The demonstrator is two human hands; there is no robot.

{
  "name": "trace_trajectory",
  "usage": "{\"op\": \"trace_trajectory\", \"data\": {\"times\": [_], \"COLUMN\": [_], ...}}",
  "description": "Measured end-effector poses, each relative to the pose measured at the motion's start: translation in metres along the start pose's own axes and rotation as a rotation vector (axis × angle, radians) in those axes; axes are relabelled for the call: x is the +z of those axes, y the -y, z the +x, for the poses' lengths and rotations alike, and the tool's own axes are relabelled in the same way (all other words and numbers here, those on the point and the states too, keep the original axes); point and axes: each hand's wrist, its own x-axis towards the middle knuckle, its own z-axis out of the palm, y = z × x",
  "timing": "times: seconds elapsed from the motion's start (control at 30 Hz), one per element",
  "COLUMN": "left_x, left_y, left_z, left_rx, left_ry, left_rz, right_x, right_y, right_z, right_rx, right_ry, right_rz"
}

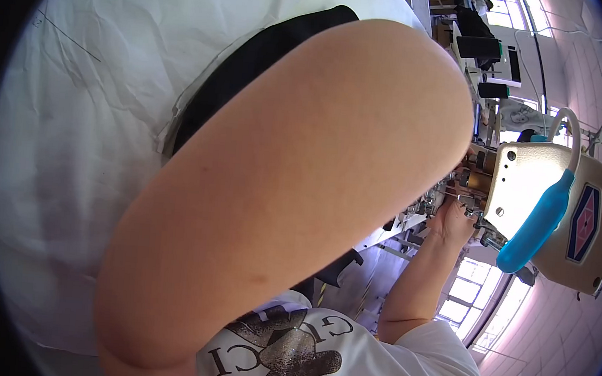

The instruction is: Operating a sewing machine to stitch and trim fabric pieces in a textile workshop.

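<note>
My left arm (pixel 294 187) fills the middle of the picture, very close, running from the lower left to the upper right. It covers my left hand and much of the work area. Farther off, my right hand (pixel 455 220) reaches in among small metal parts beneath a beige sewing machine (pixel 599 211). That hand is small and partly hidden, so what its fingers do is unclear. A blue lamp (pixel 538 224) on a white flexible neck hangs at the machine, beside a bright glare.
Creased white sheeting (pixel 72 135) spreads over the left side. A black dark-edged piece (pixel 253 78) shows beside my left arm. Brass-coloured cylinders (pixel 478 181) sit by the machine. Other equipment, windows (pixel 466 293) and a tiled ceiling (pixel 572 336) lie beyond.
</note>
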Motion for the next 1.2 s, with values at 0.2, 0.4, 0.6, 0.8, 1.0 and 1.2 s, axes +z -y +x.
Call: {"op": "trace_trajectory", "data": {"times": [0.2, 0.4, 0.6, 0.8, 1.0, 1.2], "left_x": [0.008, 0.011, 0.01, 0.003, -0.005, -0.003], "left_y": [0.002, 0.006, 0.007, 0.009, 0.016, 0.038], "left_z": [0.001, 0.0, -0.004, -0.016, -0.021, 0.0], "left_rx": [-0.009, -0.014, -0.029, -0.081, -0.179, -0.244], "left_ry": [-0.037, -0.081, -0.189, -0.503, -0.766, -0.62], "left_rz": [0.006, 0.01, 0.032, 0.111, 0.198, 0.28], "right_x": [0.005, 0.007, 0.008, 0.009, 0.004, 0.007], "right_y": [0.002, 0.004, 0.002, 0.005, 0.007, 0.009], "right_z": [0.0, -0.001, -0.001, -0.005, -0.01, -0.02], "right_rx": [0.034, 0.067, 0.02, -0.026, -0.048, -0.086], "right_ry": [0.026, 0.0, 0.013, 0.02, -0.044, -0.141], "right_rz": [0.051, 0.072, 0.048, 0.046, 0.012, -0.119]}}
